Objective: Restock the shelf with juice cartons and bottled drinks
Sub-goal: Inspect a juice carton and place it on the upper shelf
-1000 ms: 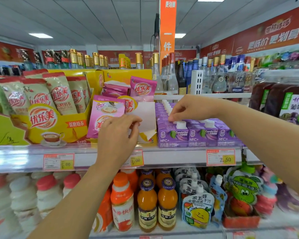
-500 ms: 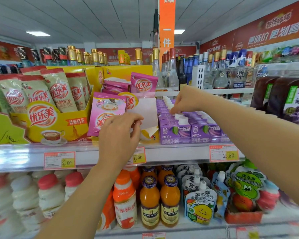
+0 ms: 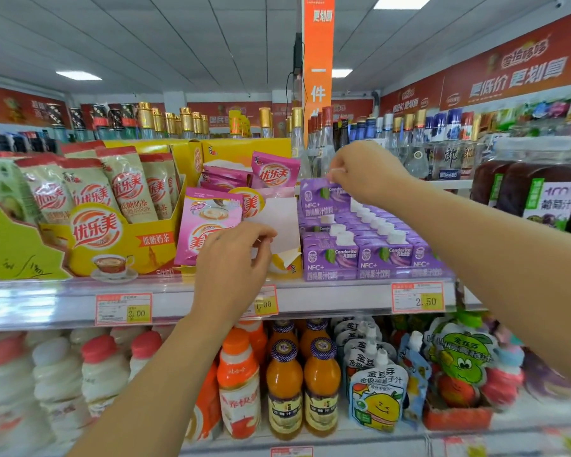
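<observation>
One purple juice carton (image 3: 323,197) is held upright at the rear of the leftmost row, higher than the cartons around it. Its top edge is pinched by the fingertips of the right hand (image 3: 368,173), so that grip is clenched on the carton. Whether the carton's base rests on the row beneath cannot be told.

The other purple cartons (image 3: 373,258) are ranked in rows on the upper shelf (image 3: 47,301), white caps upward, with the front faces set at the shelf lip. A price tag (image 3: 417,296) marked 2.50 is fixed to the lip below them.

Just beside the rows, on the left, a white panel (image 3: 284,222) is seen at the side of a yellow display box (image 3: 241,148). The left hand (image 3: 234,258) is placed at the panel's lower edge with its fingers curled. It cannot be told whether the panel is grasped or only touched. Pink sachets (image 3: 208,222) are stacked in the box beside that hand.

On the lower shelf, orange juice bottles (image 3: 302,384) are stood near the left forearm. Spouted drink pouches (image 3: 376,394) are placed to the right of them.
</observation>
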